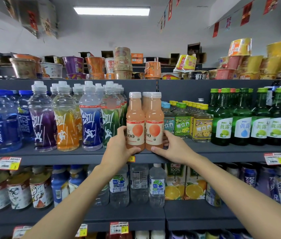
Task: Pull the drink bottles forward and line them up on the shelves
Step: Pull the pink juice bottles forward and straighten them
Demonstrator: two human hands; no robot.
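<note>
Item: left peach bottle (135, 121) and right peach bottle (154, 123), upright, side by side and touching, at the front edge of the middle shelf (50, 155).
Your left hand (119, 149) is curled round the base of the left one. Your right hand (174, 149) is curled round the base of the right one, thumbs in front.
Neighbours: sports drink bottles (89, 118) to the left, yellow-capped bottles (201, 125) to the right.

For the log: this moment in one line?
left hand: grips left peach bottle | right hand: grips right peach bottle | both upright at shelf front
</note>
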